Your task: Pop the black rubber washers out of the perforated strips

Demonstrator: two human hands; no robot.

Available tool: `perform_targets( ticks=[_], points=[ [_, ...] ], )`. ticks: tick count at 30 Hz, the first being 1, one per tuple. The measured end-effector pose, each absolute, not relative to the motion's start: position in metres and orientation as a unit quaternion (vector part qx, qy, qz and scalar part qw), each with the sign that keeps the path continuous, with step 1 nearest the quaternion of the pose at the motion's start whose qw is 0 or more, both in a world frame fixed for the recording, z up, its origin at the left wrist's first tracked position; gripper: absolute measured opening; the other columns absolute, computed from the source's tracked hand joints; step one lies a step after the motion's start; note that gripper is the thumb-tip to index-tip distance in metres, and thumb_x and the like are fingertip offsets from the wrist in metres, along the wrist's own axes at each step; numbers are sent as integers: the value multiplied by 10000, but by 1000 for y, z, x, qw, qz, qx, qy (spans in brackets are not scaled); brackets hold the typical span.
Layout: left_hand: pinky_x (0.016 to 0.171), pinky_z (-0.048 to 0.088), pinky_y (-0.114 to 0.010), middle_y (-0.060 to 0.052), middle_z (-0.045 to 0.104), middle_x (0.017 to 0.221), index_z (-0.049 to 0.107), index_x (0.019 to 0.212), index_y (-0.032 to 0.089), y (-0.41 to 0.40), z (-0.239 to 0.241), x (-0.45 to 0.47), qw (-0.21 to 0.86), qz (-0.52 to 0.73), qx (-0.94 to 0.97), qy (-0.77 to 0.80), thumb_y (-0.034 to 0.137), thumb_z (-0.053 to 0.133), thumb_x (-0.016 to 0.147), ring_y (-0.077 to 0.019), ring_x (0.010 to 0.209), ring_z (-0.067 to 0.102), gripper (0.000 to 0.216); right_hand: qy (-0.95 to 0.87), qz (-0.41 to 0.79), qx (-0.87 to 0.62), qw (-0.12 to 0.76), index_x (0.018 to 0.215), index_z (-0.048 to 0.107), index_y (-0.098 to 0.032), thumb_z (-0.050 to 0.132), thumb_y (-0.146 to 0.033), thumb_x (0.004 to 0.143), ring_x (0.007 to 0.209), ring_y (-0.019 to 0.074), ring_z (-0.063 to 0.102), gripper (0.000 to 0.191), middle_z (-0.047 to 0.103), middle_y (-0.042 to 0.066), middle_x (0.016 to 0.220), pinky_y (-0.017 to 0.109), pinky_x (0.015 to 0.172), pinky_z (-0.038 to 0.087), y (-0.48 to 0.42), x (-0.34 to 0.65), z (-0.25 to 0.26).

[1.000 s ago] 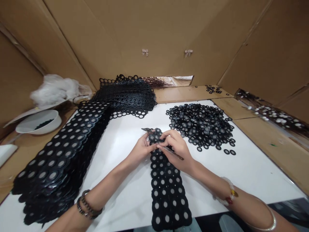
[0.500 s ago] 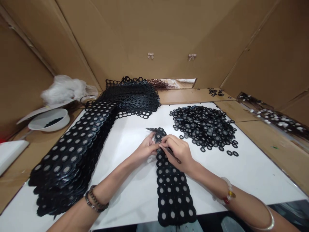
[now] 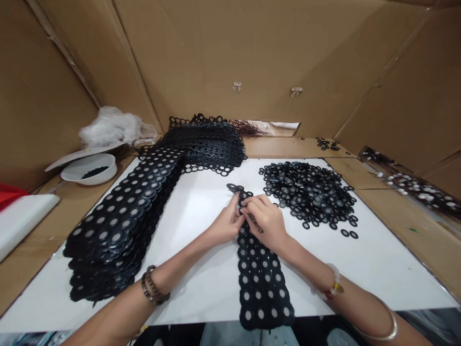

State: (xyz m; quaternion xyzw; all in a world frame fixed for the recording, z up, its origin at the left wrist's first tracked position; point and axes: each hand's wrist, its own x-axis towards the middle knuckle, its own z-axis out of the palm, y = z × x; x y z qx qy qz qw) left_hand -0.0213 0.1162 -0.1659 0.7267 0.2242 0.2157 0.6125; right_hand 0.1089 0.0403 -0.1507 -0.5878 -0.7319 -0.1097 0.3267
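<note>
A strip of joined black scalloped discs with pale grey round centres (image 3: 258,278) runs from the table's middle to its front edge. My left hand (image 3: 227,222) is closed on the left side of the strip's far end, thumb and fingers gripping it. From the right, my right hand (image 3: 267,223) is closed in a pinch at the same spot, its fingertips meeting the left thumb. A slim brown tool (image 3: 256,224) lies within the right hand, mostly hidden by the fingers; its exact kind does not show. Some discs stick out beyond the left fingertips.
Stacked finished-looking strips (image 3: 122,216) lie on the left of the white board (image 3: 201,206). Behind them is a heap of black ring mesh (image 3: 212,139). Loose discs (image 3: 309,192) are piled at right. A white bowl (image 3: 108,175) and cardboard walls (image 3: 216,48) stand around.
The whole view has shifted, so most things sit further right. Both hands stay at the strip's far end; the brown tool shows less and is more covered by the right fingers.
</note>
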Motion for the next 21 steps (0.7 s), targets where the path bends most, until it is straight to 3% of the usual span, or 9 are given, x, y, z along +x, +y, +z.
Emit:
perform_targets(
  ticks=[4,12,17,21],
  points=[
    [451,267,-223,73,410,563,288,1265,145,116,-167,-17,617,234,703,266,242,514,833,-100,470,377,497,-732,-83,-580,349,839,517,-189,424,-169,903,872,210,590,115,646,76,998,305,621,449,41,114,-155],
    [472,326,-211,75,475,615,286,1044,207,114,-174,-11,683,241,625,292,248,553,797,-97,471,445,366,-602,49,-578,549,769,530,-214,508,-230,875,793,200,655,109,687,45,851,317,700,519,45,127,-150],
    [536,380,-238,34,558,659,320,984,214,113,-176,-15,685,276,594,319,255,590,780,-136,571,545,341,-619,59,-565,543,744,537,-218,534,-211,849,825,207,652,106,690,48,911,349,751,515,43,122,-147],
    [489,324,-209,77,495,558,353,846,212,114,-172,-18,672,279,598,337,277,603,768,-98,472,463,270,-610,74,-562,554,740,534,-217,540,-224,846,849,211,648,107,686,56,931,362,773,514,42,117,-150]
  ],
)
